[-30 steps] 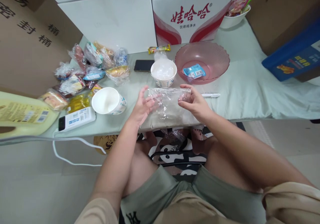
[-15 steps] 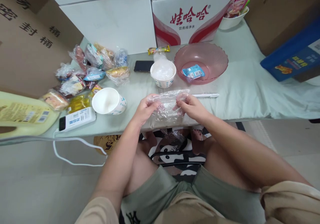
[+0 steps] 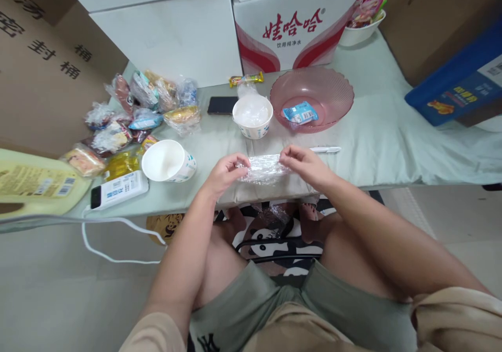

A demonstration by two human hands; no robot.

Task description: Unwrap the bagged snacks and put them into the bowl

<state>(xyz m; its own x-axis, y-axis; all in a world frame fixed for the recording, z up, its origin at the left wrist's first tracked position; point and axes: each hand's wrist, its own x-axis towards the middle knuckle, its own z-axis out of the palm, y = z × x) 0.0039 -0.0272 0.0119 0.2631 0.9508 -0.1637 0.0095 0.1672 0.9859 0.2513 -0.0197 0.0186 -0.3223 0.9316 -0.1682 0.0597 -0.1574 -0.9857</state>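
Note:
A sheet of clear plastic wrap (image 3: 265, 168) is stretched between my two hands, just above the table's front edge. My left hand (image 3: 228, 173) pinches its left end between thumb and fingers. At the right end, my right hand (image 3: 305, 166) pinches it the same way. Beyond the wrap stands a paper cup with crumpled clear plastic in it (image 3: 254, 128). A white pen (image 3: 328, 149) lies just past my right hand. To the left of my left hand, a second paper cup (image 3: 184, 166) leans toward the left.
A pink glass bowl (image 3: 337, 101) with a blue packet (image 3: 300, 113) sits behind my right hand. A black phone (image 3: 220, 105) lies near the boxes. Wrapped snacks (image 3: 112, 135), a white power bank (image 3: 123, 189) with its cable, and a yellow jug (image 3: 39, 184) crowd the left side.
The plastic wrap has gone from a loose, crumpled sheet to a narrower, tauter strip. Both hands have moved slightly, still pinching its ends.

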